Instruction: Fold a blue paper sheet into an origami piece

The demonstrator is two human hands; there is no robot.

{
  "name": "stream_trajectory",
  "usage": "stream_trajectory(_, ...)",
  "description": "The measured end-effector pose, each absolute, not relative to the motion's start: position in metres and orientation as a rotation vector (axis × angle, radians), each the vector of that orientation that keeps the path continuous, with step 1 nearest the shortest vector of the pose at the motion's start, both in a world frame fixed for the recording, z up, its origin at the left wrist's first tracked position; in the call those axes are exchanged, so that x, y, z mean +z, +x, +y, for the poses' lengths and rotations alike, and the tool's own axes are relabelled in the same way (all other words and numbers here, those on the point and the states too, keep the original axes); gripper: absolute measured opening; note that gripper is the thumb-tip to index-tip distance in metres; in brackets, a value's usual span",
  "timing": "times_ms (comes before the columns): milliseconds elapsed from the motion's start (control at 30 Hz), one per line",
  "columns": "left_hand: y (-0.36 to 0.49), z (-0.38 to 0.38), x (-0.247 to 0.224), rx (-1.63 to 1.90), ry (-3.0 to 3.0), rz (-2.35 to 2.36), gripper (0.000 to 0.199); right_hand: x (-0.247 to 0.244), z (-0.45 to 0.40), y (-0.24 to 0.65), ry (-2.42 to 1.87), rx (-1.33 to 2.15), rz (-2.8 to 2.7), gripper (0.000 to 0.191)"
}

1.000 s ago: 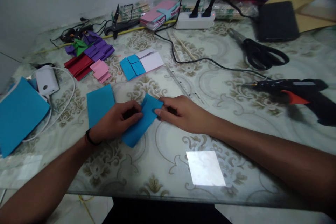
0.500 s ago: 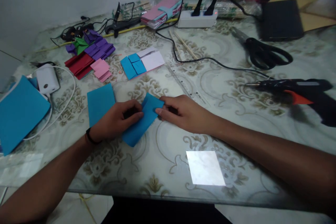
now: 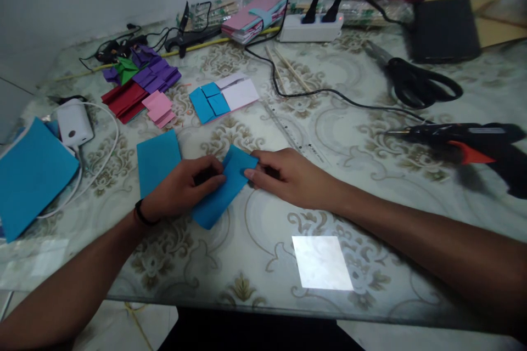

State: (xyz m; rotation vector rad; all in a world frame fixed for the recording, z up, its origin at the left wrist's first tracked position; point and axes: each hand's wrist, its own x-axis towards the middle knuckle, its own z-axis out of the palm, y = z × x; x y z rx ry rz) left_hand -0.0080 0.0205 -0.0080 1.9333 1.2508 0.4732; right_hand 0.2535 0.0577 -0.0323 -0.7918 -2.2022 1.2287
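Note:
Between my two hands is a folded piece of blue paper, tilted on the slant above the patterned tabletop. My left hand is closed on its left edge, thumb on the near face and the other fingers partly hidden behind. My right hand pinches the paper's upper right corner between thumb and fingers. Partly behind my left hand lies another blue paper piece. Farther back rests a white card with blue folded strips.
A glue gun and black scissors lie at right. A clear ruler and thin sticks are beyond my right hand. At left are blue sheets and a white cabled device. A power strip stands at the back.

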Motion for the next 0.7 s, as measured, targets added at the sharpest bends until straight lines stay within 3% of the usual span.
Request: stream_trajectory(700,-0.0068,0.0209,-0.0080,0.496,1.930,1.225,0.018,-0.0322,0.0576,0.2528,-0.799,1.194,-2.222,0.045)
